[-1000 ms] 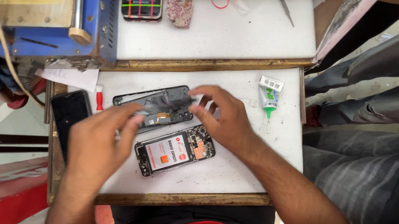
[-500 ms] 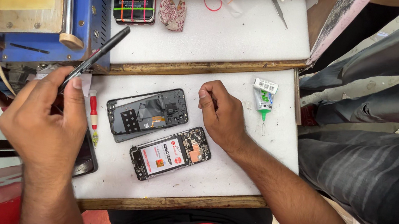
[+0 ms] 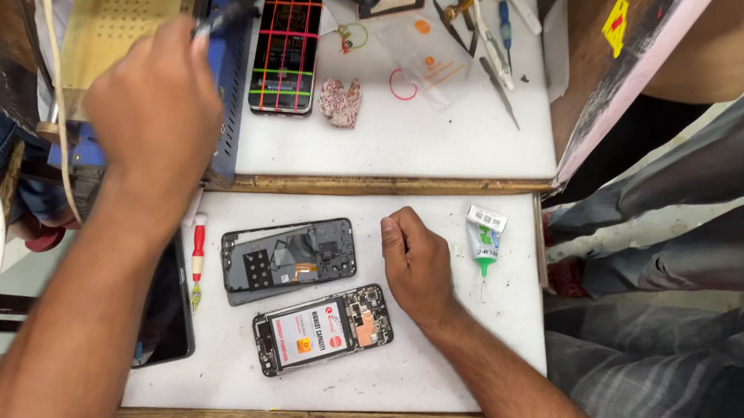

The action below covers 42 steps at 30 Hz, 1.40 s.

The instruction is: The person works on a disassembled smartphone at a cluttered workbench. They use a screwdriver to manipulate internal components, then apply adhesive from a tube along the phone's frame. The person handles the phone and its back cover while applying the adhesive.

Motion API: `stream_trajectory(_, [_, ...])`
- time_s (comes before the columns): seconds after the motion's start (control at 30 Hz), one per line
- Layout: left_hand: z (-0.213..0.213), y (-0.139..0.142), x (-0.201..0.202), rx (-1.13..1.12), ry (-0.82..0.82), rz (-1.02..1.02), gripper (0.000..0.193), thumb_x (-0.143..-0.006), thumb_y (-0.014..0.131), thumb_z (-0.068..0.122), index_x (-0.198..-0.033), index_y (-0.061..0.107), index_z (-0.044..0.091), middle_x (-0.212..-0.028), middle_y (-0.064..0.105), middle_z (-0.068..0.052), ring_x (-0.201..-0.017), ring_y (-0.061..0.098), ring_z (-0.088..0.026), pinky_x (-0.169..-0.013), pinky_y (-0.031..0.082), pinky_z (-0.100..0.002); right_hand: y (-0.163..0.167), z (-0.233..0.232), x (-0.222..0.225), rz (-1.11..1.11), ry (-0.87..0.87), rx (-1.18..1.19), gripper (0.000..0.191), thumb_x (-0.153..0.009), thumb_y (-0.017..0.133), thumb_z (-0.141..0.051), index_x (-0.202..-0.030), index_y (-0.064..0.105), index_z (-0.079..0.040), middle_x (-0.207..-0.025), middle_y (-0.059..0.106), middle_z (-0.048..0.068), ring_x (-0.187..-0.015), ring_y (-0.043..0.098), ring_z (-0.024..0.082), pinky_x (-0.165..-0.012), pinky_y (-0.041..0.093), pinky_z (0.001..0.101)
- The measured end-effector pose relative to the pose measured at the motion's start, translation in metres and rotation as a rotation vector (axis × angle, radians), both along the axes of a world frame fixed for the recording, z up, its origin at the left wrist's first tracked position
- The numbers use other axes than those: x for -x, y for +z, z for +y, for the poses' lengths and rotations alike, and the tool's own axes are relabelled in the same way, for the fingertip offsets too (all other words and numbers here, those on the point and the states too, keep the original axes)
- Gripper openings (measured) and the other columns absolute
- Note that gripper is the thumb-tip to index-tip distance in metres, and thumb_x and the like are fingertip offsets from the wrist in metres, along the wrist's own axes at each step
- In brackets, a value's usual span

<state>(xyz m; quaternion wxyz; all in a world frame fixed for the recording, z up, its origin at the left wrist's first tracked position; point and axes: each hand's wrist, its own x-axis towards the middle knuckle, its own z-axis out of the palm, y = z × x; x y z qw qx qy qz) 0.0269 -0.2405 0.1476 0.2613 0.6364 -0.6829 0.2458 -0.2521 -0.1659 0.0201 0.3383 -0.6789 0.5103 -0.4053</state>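
left hand [image 3: 155, 113] is raised over the yellow-topped blue machine [image 3: 124, 25] at the bench's upper left, fingers closed around a thin dark rod-like tool [image 3: 229, 16] whose tip pokes out toward the phone with a red-and-green grid on its screen [image 3: 286, 53]. right hand [image 3: 415, 263] rests flat-ish on the lower white work board [image 3: 424, 384], fingers loosely curled, gripping nothing.

the dark grey phone back frame [image 3: 288, 258] lies just left of the right hand, apart from it, tilted. the opened phone with its white-labelled battery showing [image 3: 322, 329] lies just below the frame, same tilt, below-left of the right hand, not touching. both sit well below and right of the left hand.

judgement on doing this well: hold the tool near its tip for control, bring it down low and shallow, not stabbing, since board and flex are exposed. right hand is well placed to slide over and pin the opened phone so it doesn't skate.

around: red-handled small screwdriver [image 3: 198, 262] at the board's left edge, black phone [image 3: 171, 307] half under the left forearm, small white-and-green glue tube [image 3: 484, 237] right of the right hand, tweezers and tools [image 3: 480, 14] on the upper shelf. another person's grey trouser legs [image 3: 733, 224] stand at right.
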Motion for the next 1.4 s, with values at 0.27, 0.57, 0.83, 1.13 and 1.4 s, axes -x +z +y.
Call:
stream_trajectory(0.27, [-0.098,0.0,0.029,0.05,0.174,-0.281,0.007,-0.098,0.066,0.017,-0.097,0.066,0.011,-0.082,0.072,-0.004,-0.068,0.073,-0.021,-0.051,0.056,-0.036,0.003,-0.004,0.002,0.013,-0.002,0.016,0.027,-0.108,0.053,-0.023,-0.09,0.054,-0.003,-0.065,0.059,0.014,-0.055,0.059,0.024,-0.052,0.045,0.0391])
stream_trajectory(0.57, [-0.131,0.025,0.059,-0.446,0.291,-0.346,0.016,-0.096,0.064,0.018,-0.091,0.079,0.015,-0.081,0.078,-0.007,-0.071,0.075,-0.026,-0.05,0.055,-0.04,0.005,-0.005,0.007,0.03,0.014,-0.017,0.026,-0.108,0.053,-0.022,-0.09,0.054,-0.004,-0.063,0.059,0.013,-0.053,0.061,0.026,-0.051,0.046,0.0404])
stream_trajectory(0.83, [-0.142,0.049,0.065,-0.299,0.469,-0.277,0.029,-0.094,0.063,0.035,-0.08,0.078,0.015,-0.071,0.071,-0.007,-0.059,0.068,-0.024,-0.043,0.05,-0.039,0.01,-0.007,0.01,0.006,0.006,0.008,0.024,-0.108,0.053,-0.022,-0.092,0.056,-0.004,-0.065,0.06,0.013,-0.055,0.062,0.027,-0.051,0.047,0.0407])
stream_trajectory(1.13, [-0.119,0.048,0.066,-0.003,0.374,0.175,0.019,-0.092,0.066,0.011,-0.077,0.077,0.007,-0.071,0.074,-0.015,-0.062,0.073,-0.031,-0.057,0.057,-0.044,0.011,-0.008,0.011,0.039,0.026,-0.018,0.024,-0.108,0.052,-0.023,-0.091,0.055,-0.006,-0.063,0.06,0.013,-0.054,0.063,0.029,-0.049,0.047,0.0417])
stream_trajectory(1.4, [-0.148,0.029,0.061,-0.28,0.328,-0.004,0.022,-0.093,0.068,0.022,-0.077,0.074,0.008,-0.071,0.072,-0.016,-0.064,0.071,-0.036,-0.056,0.056,-0.045,0.007,-0.007,0.01,0.064,0.021,0.011,0.024,-0.108,0.053,-0.024,-0.092,0.056,-0.005,-0.065,0.061,0.014,-0.057,0.065,0.03,-0.051,0.048,0.0428])
